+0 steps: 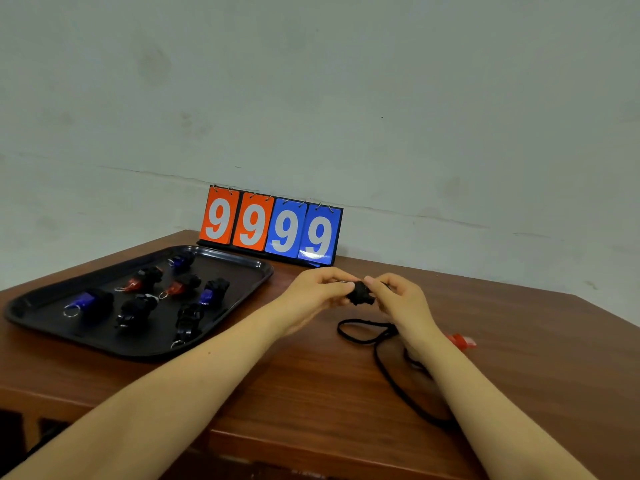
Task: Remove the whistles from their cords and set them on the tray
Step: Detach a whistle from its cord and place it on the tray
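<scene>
With several whistles point(143, 279) already on the tray point(242, 263), we pinched a black whistle point(360, 293) between our left hand point(313, 294) and right hand point(403, 299) above the bench point(311, 375), its cord point(381, 355) apparently attached, a red whistle point(462, 341) remaining.

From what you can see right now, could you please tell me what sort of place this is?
Probably a plain room with a sports-equipment sorting station: a brown wooden table against a bare grey wall, a red-and-blue flip scoreboard reading 9999, and a black plastic tray of whistles.
</scene>
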The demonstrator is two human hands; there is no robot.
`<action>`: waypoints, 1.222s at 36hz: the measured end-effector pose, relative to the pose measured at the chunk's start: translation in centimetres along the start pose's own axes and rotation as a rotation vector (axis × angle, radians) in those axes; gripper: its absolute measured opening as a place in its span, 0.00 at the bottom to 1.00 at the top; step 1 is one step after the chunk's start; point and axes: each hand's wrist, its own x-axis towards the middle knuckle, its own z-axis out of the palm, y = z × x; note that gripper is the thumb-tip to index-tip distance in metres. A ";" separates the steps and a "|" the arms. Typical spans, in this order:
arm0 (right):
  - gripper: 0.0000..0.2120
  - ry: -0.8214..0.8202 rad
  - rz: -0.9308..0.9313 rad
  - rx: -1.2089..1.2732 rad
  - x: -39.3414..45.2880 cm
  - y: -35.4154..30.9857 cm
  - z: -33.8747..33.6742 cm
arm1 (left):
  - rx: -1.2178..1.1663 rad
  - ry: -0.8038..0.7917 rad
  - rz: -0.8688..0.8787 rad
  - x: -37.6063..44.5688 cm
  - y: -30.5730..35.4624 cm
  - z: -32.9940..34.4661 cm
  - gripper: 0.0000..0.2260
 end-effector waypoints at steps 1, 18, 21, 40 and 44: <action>0.11 -0.027 0.043 0.077 0.0 -0.1 0.0 | -0.099 -0.005 -0.021 -0.1 0.0 0.1 0.07; 0.09 0.047 -0.129 -0.014 -0.3 -0.4 1.3 | -0.764 0.136 -0.098 0.1 0.1 0.6 0.07; 0.08 0.058 -0.203 -0.107 -0.5 -0.3 1.5 | -0.788 0.163 -0.077 0.3 0.0 0.5 0.06; 0.07 -0.043 -0.314 -0.165 -1.1 -1.0 1.3 | 0.490 0.373 0.156 1.3 -0.4 -0.6 0.07; 0.09 -0.005 -0.149 -0.016 -1.2 -1.1 1.1 | 0.742 0.189 0.186 0.9 -0.2 0.4 0.09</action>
